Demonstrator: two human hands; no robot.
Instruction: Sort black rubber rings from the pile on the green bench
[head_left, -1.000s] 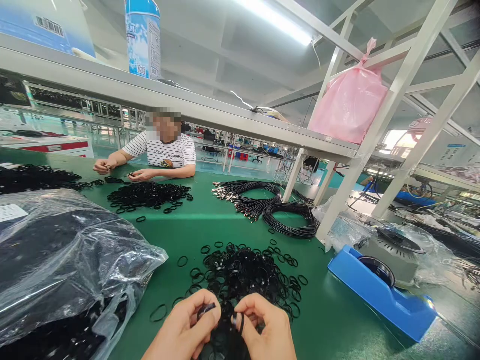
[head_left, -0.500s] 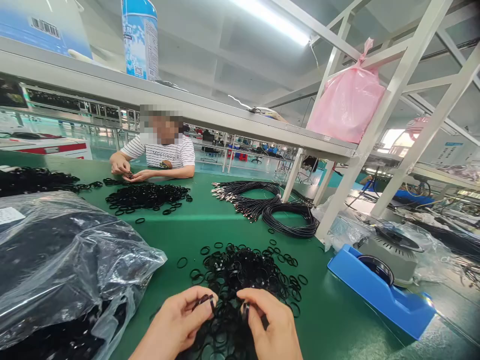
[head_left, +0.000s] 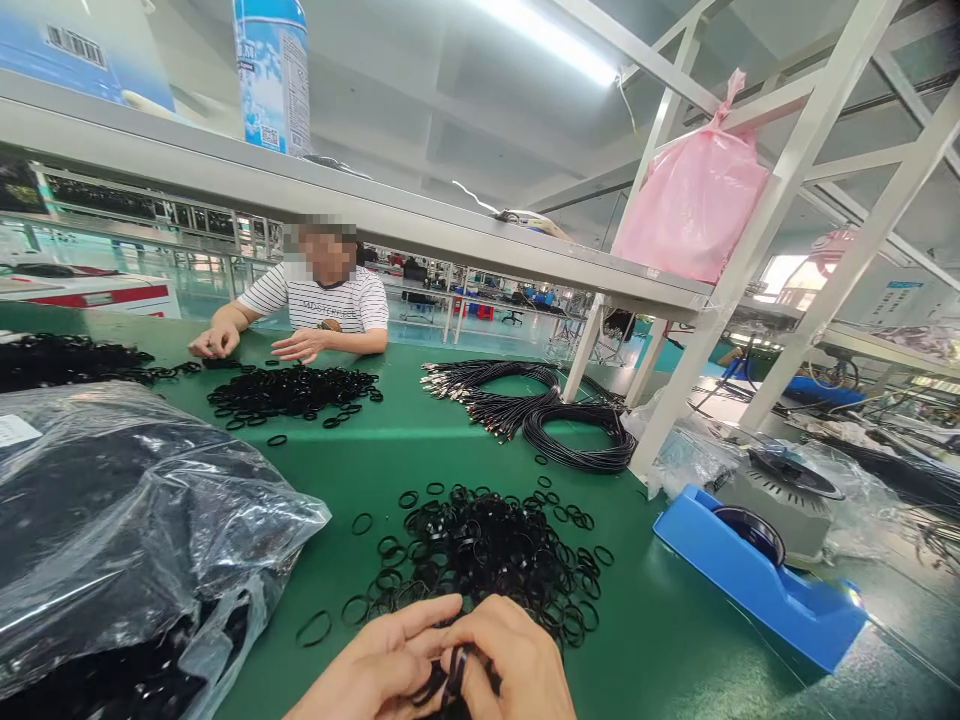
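A loose heap of several black rubber rings [head_left: 487, 550] lies on the green table [head_left: 420, 455] just in front of me. At the bottom edge my left hand [head_left: 375, 665] and my right hand [head_left: 510, 660] are pressed together, fingers pinched on a small bunch of black rings [head_left: 454, 675] held between them. Single rings lie scattered around the heap.
A clear plastic bag of black rings [head_left: 127, 540] fills the left. A blue tape dispenser [head_left: 757, 575] sits at right. Coiled black cables [head_left: 540, 410] lie mid-table by a white frame post. Across the table a person in a striped shirt [head_left: 315, 300] handles another ring pile [head_left: 289, 390].
My two hands, apart and each pinching rings before, have come together over one bunch. The person opposite has spread their hands apart.
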